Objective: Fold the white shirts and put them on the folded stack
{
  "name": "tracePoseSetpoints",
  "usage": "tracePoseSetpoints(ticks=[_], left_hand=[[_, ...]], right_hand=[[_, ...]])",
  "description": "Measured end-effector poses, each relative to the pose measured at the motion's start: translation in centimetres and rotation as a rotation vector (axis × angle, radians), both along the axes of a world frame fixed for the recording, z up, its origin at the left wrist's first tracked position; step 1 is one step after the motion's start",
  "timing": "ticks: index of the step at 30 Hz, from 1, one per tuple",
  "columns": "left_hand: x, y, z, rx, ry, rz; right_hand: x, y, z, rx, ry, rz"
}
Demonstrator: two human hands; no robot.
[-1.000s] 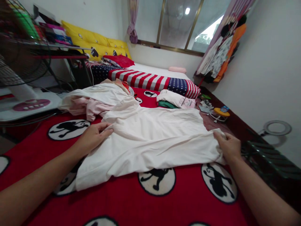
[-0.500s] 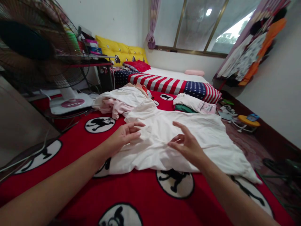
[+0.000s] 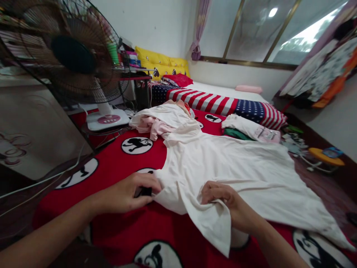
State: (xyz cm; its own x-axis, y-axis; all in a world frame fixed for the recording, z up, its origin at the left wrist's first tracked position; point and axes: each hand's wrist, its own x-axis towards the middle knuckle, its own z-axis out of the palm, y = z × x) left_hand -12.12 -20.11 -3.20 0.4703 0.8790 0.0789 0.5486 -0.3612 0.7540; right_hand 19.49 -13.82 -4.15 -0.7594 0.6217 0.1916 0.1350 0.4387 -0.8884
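A white T-shirt (image 3: 237,167) lies spread over a red cloth with round white patches, its near left part lifted into folds. My right hand (image 3: 223,195) is closed on the fabric near its front edge, and a pointed flap hangs down below the fingers. To the left, my left hand (image 3: 136,191) has its fingers curled over and pinches the shirt's left edge between fingers and thumb. Part of the fingertips is hidden by the cloth.
Behind the shirt lies a heap of white and pink clothes (image 3: 156,115). Folded clothes (image 3: 248,128) sit at the back right. A standing fan (image 3: 74,56) is at left, a bed (image 3: 214,100) at the back, and a small yellow stool (image 3: 326,156) at right.
Both hands were open above the shirt and have come down nearer to me, closing on it. The near part of the shirt has been raised into folds. The view has turned left.
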Motion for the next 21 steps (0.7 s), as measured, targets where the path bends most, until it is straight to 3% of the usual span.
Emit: tracePoseSetpoints(ticks=[5, 9, 13, 16, 19, 21], left_hand=[[1.1, -1.3, -0.7, 0.261, 0.191, -0.063], [0.6, -1.9, -0.4, 0.346, 0.196, -0.03], [-0.5, -2.2, 0.3, 0.211, 0.218, 0.115], [-0.4, -1.2, 0.2, 0.084, 0.2, 0.178], [0.2, 0.1, -0.4, -0.031, 0.112, 0.294], [0.6, 1.0, -0.8, -0.106, 0.053, 0.383]], right_hand=[[-0.6, -0.1, 0.6, -0.039, 0.009, -0.012], [-0.5, -0.2, 2.1, 0.132, 0.004, -0.064], [-0.4, 0.3, 3.2, 0.436, -0.038, -0.132], [-1.4, 1.5, 3.0, 0.56, -0.138, -0.184], [-3.0, 3.6, 1.9, 0.492, -0.197, -0.251], [-4.1, 5.3, 0.8, 0.384, -0.231, -0.385]])
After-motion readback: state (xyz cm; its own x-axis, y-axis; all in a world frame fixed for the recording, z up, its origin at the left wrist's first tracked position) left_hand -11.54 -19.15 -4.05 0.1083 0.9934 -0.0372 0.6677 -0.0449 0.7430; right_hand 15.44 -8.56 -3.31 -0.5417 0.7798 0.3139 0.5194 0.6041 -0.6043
